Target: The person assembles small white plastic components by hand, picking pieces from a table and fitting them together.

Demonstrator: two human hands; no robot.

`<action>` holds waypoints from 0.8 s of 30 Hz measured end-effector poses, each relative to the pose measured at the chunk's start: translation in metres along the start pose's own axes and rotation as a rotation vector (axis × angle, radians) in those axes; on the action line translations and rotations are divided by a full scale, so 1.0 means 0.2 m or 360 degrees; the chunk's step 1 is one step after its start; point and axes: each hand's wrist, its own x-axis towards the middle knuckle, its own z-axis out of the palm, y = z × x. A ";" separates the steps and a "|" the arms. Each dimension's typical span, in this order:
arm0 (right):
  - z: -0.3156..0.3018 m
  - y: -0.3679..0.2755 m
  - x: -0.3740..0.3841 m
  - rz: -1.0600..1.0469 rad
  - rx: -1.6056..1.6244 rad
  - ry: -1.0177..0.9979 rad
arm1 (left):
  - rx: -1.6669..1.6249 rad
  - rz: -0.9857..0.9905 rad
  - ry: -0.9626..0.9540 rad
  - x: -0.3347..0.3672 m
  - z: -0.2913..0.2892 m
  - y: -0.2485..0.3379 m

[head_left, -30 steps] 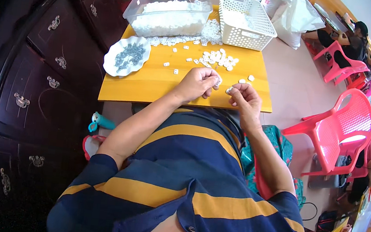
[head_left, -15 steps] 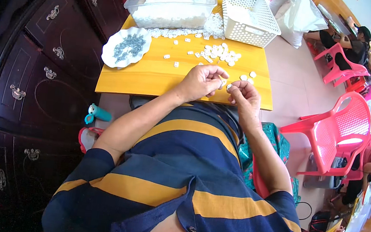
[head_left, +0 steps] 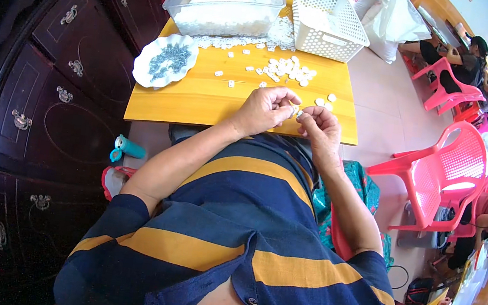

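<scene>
Tiny white plastic-looking pieces (head_left: 300,115) are pinched by the left hand (head_left: 266,108) and right hand (head_left: 322,130) — through a slipped grip, one could be lost among round white discs (head_left: 320,102) just beyond the right.

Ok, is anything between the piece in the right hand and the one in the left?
Nothing visible. The small pale piece in the right hand sits close to the left hand and its white piece; whether they touch is hidden. The loose white discs lie beyond, outside the gap.
</scene>
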 end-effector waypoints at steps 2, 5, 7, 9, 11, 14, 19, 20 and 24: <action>-0.01 0.01 0.00 -0.0001 0.0006 -0.0001 | 0.0007 0.0037 0.0038 0.00 0.00 0.00; 0.00 0.01 0.00 -0.0003 0.0013 0.0000 | -0.0023 0.0079 0.0060 0.00 0.00 -0.01; 0.00 0.01 0.00 -0.0003 0.0011 0.0003 | 0.0026 0.0089 0.0049 0.00 0.00 0.00; 0.00 0.00 0.00 0.0012 -0.0028 0.0006 | 0.0074 0.0099 0.0039 0.00 0.01 -0.01; -0.01 0.01 0.00 0.0015 -0.0022 0.0005 | 0.0146 0.0113 0.0020 0.00 0.01 -0.02; 0.00 0.01 0.00 0.0011 -0.0019 -0.0012 | 0.0162 0.0134 0.0009 0.00 0.01 -0.02; -0.01 0.02 0.01 0.0015 -0.0066 -0.0030 | 0.0322 0.0192 0.0027 0.00 0.01 -0.01; -0.01 0.01 0.00 0.0042 -0.0045 -0.0062 | 0.0352 0.0229 0.0034 0.00 0.01 -0.01; -0.01 -0.02 -0.01 0.0199 -0.0059 -0.0108 | 0.0332 0.0182 -0.0023 -0.01 -0.01 0.00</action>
